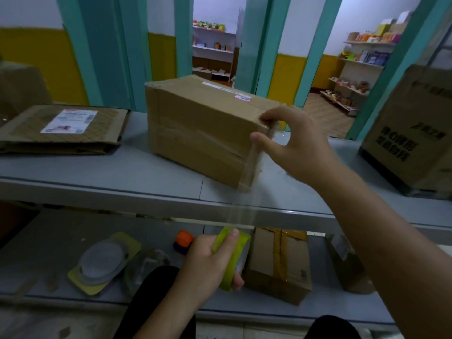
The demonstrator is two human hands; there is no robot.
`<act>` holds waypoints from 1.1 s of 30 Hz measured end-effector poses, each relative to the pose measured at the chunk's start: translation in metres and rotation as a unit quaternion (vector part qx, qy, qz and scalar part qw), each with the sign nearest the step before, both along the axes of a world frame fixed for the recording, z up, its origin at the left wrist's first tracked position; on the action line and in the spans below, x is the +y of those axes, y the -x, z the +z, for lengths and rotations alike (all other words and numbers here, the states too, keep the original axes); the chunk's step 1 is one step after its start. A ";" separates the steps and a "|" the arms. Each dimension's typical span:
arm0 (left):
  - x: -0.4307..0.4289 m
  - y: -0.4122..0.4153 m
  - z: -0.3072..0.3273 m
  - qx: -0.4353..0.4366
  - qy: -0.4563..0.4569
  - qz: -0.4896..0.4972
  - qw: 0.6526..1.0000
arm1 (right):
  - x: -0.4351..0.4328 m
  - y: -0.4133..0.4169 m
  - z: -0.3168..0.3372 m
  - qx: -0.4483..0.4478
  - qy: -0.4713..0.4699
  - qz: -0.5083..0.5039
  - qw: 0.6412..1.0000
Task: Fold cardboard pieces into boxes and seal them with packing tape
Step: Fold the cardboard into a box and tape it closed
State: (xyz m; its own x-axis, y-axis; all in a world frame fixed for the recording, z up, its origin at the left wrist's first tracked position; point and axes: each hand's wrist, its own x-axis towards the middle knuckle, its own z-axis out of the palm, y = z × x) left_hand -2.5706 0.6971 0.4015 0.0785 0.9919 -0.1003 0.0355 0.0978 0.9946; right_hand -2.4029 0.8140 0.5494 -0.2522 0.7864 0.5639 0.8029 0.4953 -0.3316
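A closed brown cardboard box (pixel 195 123) lies on the grey counter (pixel 97 172), with older tape along its front seam. My right hand (pixel 291 140) presses a strip of clear tape (pixel 249 172) against the box's right end, thumb and fingers spread over the corner. The strip runs down from that corner to a yellow-green tape roll (pixel 232 253). My left hand (pixel 210 258) grips that roll below the counter's edge, fingers curled round it.
A flattened carton (pixel 63 128) with a white label lies at the left of the counter. A tall printed box (pixel 413 133) stands at the right. On the lower shelf sit a small taped box (pixel 278 263), a yellow blister pack (pixel 102 263) and an orange object (pixel 184 238).
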 end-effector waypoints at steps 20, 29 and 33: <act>0.007 0.003 -0.005 -0.008 0.000 0.000 1.000 | 0.011 -0.003 -0.015 0.033 -0.025 0.006 0.999; 0.006 0.009 -0.008 -0.026 -0.031 -0.022 0.999 | 0.015 -0.002 -0.026 0.011 -0.052 0.016 0.998; 0.005 0.010 -0.013 -0.027 -0.039 -0.020 0.999 | 0.021 -0.006 -0.032 0.038 -0.048 0.045 0.997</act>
